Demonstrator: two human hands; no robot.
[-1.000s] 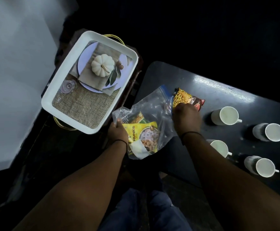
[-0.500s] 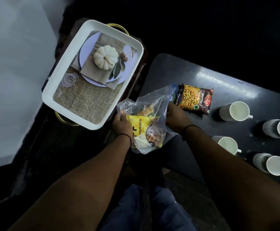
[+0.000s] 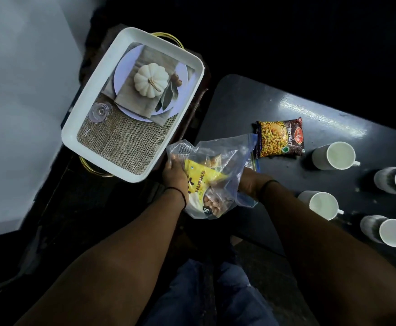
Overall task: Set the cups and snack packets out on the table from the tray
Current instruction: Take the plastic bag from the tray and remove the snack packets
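Observation:
My left hand (image 3: 175, 172) grips the left edge of a clear plastic bag (image 3: 227, 156) held over the table's near corner. A yellow snack packet (image 3: 201, 182) and another packet lie inside the bag. My right hand (image 3: 246, 177) reaches into the bag's mouth, and its fingers are hidden behind plastic. A dark snack packet with a yellow mixture picture (image 3: 279, 138) lies flat on the black table (image 3: 239, 102). Several white cups (image 3: 333, 155) stand upright to its right. The white tray (image 3: 74, 128) sits left of the table.
The tray's floor shows a white pumpkin (image 3: 151, 80) on a plate, a glass and burlap. Gold handles stick out under the tray. A pale wall (image 3: 15, 114) runs along the left. My legs in blue trousers (image 3: 204, 297) are below the bag.
My right hand laid the dark mixture packet on the table, let go of it and moved back into the bag. My left hand kept its hold on the bag.

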